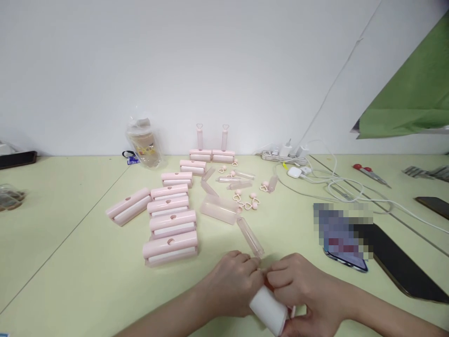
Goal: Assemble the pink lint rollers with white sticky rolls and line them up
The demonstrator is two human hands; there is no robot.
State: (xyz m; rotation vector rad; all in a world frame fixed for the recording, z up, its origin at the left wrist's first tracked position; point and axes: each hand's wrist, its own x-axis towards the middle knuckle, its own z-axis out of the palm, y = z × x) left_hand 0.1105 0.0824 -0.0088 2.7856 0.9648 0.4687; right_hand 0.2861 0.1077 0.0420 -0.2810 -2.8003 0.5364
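Near the front edge, a white cylindrical roll (269, 311) lies tilted between my two hands. My right hand (307, 292) is closed round its right side and lower end, and something orange or pink shows faintly by its fingers. My left hand (236, 283) is closed at the roll's upper left end, its fingertips partly hidden. A clear pinkish tube (250, 237) lies just beyond the fingers. Farther back is a translucent pink cover (220, 209). To the left stand several pink lint-roller-like holders (171, 245) with white rolls inside.
Small pink heart-ring caps (253, 200) and clear tubes are scattered mid-table. Two assembled holders (223, 156) with upright tubes stand by the wall. A bagged drink cup (144, 145) is back left. Rightward are white cables (345, 196), red-handled scissors (371, 174), a phone (345, 260) and a dark slab (403, 262).
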